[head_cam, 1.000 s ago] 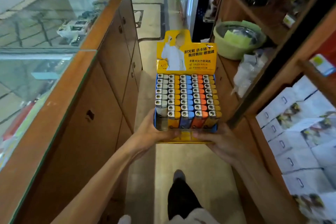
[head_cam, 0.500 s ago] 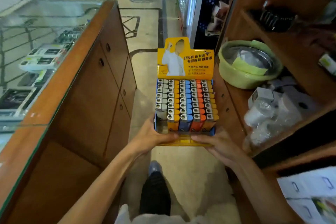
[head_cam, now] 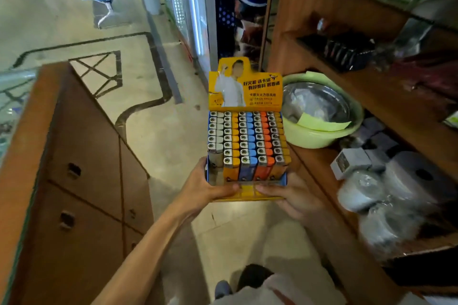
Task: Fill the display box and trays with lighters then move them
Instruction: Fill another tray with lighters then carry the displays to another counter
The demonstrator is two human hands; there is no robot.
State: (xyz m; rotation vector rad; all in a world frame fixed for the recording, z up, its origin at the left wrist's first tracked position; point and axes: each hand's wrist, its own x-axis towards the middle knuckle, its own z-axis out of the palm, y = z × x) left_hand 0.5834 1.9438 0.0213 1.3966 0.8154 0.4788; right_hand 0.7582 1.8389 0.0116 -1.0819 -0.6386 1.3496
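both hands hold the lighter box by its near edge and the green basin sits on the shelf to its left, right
Not quite. The head view shows the green basin on the shelf to the right of the box, not the left. The left hand and right hand do hold it by its near edge.

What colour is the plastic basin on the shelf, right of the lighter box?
The basin is light green, seen best in the head view.
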